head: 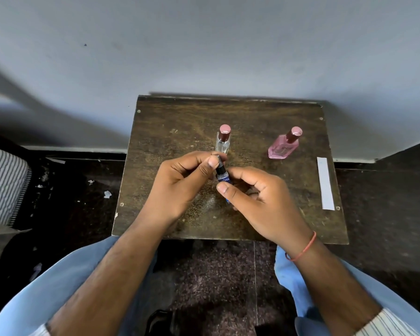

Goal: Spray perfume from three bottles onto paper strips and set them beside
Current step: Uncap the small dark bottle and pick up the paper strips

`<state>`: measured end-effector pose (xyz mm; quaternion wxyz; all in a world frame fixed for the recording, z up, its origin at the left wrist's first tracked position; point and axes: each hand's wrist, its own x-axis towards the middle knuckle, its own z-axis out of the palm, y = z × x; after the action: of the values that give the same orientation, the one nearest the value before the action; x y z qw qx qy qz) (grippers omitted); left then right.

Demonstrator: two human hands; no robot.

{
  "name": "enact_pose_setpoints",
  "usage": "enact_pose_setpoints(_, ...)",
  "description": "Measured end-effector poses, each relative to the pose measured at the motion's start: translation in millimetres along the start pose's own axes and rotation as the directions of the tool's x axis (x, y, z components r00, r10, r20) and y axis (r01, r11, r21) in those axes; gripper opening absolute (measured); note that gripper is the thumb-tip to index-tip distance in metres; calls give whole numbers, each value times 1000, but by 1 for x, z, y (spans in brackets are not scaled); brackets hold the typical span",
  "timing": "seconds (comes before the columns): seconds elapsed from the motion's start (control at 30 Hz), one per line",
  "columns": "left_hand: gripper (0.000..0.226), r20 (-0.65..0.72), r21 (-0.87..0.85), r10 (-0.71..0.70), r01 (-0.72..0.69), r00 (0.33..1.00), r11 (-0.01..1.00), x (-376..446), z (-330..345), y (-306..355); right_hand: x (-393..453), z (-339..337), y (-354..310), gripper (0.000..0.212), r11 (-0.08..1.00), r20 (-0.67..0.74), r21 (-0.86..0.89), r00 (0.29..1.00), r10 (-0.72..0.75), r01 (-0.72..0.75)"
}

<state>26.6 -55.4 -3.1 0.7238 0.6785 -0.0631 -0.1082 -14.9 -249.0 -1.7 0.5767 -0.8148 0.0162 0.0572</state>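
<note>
left hand (180,183): thumb and fingers pinch the top end of the blue bottle (223,177), at its cap.
right hand (257,197): fingers curl round the lower body of the same bottle and hold it above the table (170,132).
clear bottle (223,141): stands upright just behind the hands, pink cap on.
pink bottle (283,146): stands at the right back, cap on, well apart from the hands.
paper strip (325,183): one white strip lies at the right edge of the table; whether it is sprayed i cannot tell.
progress: looks early; two bottles closed, the blue one probably about to be uncapped or closed again.
</note>
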Motion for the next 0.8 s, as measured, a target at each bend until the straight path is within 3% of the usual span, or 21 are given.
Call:
enact_pose_setpoints(0.17, 27, -62, 14, 14, -13, 998, 1000, -2, -2, -2, -1, 2, -3, 29, 987, -31, -138, 996, -89, 84)
enact_pose_setpoints(0.33, 25, -114, 3, 37, -37, 993, 999, -3, -1, -4, 0, 4, -7, 32, 981, -53, -162, 991, -120, 110)
enact_pose_setpoints(0.4, 21, -119, -34, 28, -32, 993, 999, -2, -3, -6, 1, 5, -7, 30, 993, -32, -96, 997, -77, 74)
enact_pose_setpoints(0.57, 19, -58, -156, -43, 33, 997, 987, -1, -5, -8, 5, 1, -7, 16, 966, 176, 238, 983, 56, -97)
enact_pose_setpoints(0.67, 21, -80, -301, -103, 74, 991, 951, 5, -19, 0, 0, 1, -6, 13, 937, 281, 314, 958, 62, -153)
enact_pose_setpoints(0.8, 18, -164, -145, -40, 16, 986, 989, 11, -37, 8, -1, 3, -3, 16, 940, 268, 314, 962, 45, -131)
